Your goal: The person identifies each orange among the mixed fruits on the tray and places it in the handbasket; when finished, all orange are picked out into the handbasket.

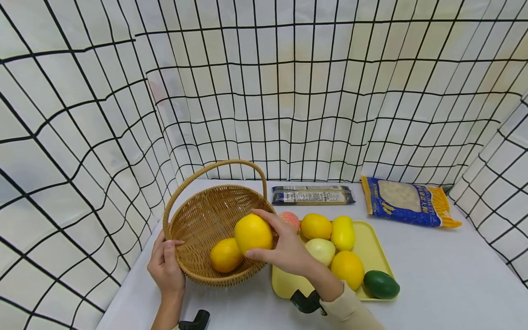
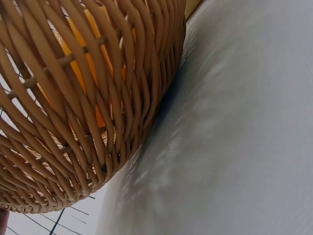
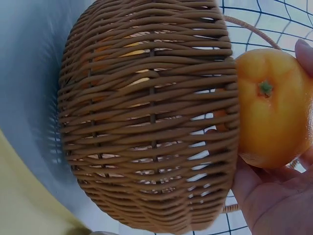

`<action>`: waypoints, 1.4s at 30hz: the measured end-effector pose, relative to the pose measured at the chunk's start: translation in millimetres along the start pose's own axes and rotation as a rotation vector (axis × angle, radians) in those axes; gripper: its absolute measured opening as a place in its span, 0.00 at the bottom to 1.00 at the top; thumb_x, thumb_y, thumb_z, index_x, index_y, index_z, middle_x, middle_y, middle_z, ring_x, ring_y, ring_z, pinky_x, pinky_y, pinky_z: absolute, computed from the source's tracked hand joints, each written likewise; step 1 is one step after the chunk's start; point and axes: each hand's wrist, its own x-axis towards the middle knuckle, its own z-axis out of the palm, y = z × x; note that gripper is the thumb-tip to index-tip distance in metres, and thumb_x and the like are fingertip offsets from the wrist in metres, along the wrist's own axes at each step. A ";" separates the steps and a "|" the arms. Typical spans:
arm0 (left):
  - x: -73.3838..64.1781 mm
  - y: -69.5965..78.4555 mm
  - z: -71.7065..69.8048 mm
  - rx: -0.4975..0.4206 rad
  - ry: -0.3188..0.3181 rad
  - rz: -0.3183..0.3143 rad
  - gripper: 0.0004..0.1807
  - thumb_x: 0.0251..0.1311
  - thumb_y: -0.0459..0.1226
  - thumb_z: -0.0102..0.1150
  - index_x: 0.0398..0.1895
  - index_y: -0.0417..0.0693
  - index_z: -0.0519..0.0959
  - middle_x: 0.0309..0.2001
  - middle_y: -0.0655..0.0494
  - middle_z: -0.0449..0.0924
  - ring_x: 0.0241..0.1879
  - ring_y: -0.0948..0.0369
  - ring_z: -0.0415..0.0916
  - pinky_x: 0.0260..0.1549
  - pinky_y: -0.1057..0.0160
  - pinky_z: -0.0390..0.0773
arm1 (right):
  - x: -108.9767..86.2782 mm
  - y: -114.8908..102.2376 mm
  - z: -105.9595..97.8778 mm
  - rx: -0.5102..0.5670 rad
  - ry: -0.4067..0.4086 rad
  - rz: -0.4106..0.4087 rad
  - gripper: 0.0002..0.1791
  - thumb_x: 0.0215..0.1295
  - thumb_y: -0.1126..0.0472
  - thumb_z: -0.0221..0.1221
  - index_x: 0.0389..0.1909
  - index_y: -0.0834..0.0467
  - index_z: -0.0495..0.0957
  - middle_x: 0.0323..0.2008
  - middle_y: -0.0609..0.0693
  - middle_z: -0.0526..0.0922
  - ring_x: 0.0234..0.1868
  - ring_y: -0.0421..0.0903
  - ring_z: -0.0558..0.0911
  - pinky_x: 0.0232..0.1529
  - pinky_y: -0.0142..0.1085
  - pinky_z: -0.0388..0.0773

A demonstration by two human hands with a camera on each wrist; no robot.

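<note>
My left hand (image 1: pixel 167 265) grips the left rim of a brown wicker basket (image 1: pixel 198 213), thumb over the edge near the foot of its tall handle. The basket leans with its mouth towards me. In my right hand (image 1: pixel 290 250) is an orange (image 1: pixel 253 233), held between thumb and fingers at the basket's right front rim. The right wrist view shows this orange (image 3: pixel 274 107) with its green stem end facing the camera. Inside the basket lies another orange-yellow fruit (image 1: pixel 226 255), which shows through the weave in the left wrist view.
Right of the basket, a yellow tray (image 1: pixel 373 238) bears several fruits, among them a yellow one (image 1: pixel 343 233), an orange (image 1: pixel 348 269) and a dark green one (image 1: pixel 381 284). Behind lie a dark, flat packet (image 1: pixel 313 195) and a blue-and-yellow bag (image 1: pixel 408 201). Grid-patterned cloth walls surround the white table.
</note>
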 end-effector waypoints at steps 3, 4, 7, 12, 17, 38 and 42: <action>0.2 -0.8 -0.1 0.013 -0.003 0.002 0.19 0.67 0.32 0.46 0.23 0.27 0.79 0.58 0.51 0.79 0.62 0.58 0.71 0.60 0.67 0.67 | 3.3 -0.2 3.6 -0.039 -0.011 0.007 0.44 0.54 0.52 0.71 0.70 0.35 0.60 0.62 0.43 0.70 0.49 0.46 0.79 0.46 0.40 0.80; 0.2 -0.8 0.0 0.017 -0.004 0.002 0.19 0.67 0.32 0.46 0.23 0.27 0.79 0.58 0.52 0.79 0.62 0.59 0.71 0.60 0.67 0.68 | 4.4 -0.5 4.8 -0.061 -0.014 0.012 0.44 0.54 0.51 0.71 0.70 0.34 0.60 0.62 0.42 0.71 0.49 0.45 0.79 0.46 0.39 0.79; 0.3 -0.6 0.1 0.019 -0.010 0.004 0.19 0.67 0.33 0.46 0.23 0.27 0.79 0.58 0.52 0.79 0.62 0.58 0.71 0.60 0.67 0.67 | 8.0 -1.0 8.0 -0.116 -0.030 0.022 0.44 0.53 0.49 0.72 0.69 0.33 0.61 0.62 0.39 0.71 0.48 0.43 0.79 0.46 0.39 0.78; 0.5 0.5 0.0 0.006 -0.022 0.011 0.19 0.66 0.33 0.46 0.23 0.26 0.79 0.58 0.50 0.78 0.63 0.56 0.71 0.60 0.66 0.68 | 13.9 1.3 12.5 -0.194 -0.070 0.008 0.44 0.51 0.45 0.71 0.70 0.35 0.62 0.62 0.39 0.72 0.48 0.41 0.79 0.47 0.38 0.78; 0.3 -1.5 -0.2 0.006 -0.031 0.025 0.19 0.66 0.33 0.46 0.23 0.26 0.79 0.58 0.52 0.79 0.62 0.57 0.71 0.60 0.66 0.68 | 17.5 1.4 15.6 -0.236 -0.109 0.022 0.45 0.51 0.42 0.71 0.70 0.35 0.62 0.63 0.38 0.71 0.49 0.40 0.78 0.47 0.37 0.77; -1.5 0.0 2.2 -0.008 -0.016 0.069 0.19 0.66 0.30 0.44 0.21 0.25 0.77 0.57 0.47 0.78 0.60 0.60 0.72 0.59 0.68 0.68 | 23.9 1.7 26.3 -0.340 -0.277 0.050 0.42 0.52 0.39 0.69 0.68 0.44 0.67 0.60 0.40 0.75 0.50 0.36 0.76 0.46 0.31 0.75; -1.9 -0.9 2.5 -0.006 -0.017 0.074 0.19 0.66 0.30 0.44 0.21 0.24 0.76 0.57 0.46 0.78 0.60 0.60 0.73 0.59 0.68 0.68 | 25.5 2.0 27.3 -0.321 -0.302 0.021 0.35 0.55 0.43 0.68 0.63 0.50 0.74 0.56 0.39 0.78 0.49 0.34 0.76 0.47 0.29 0.75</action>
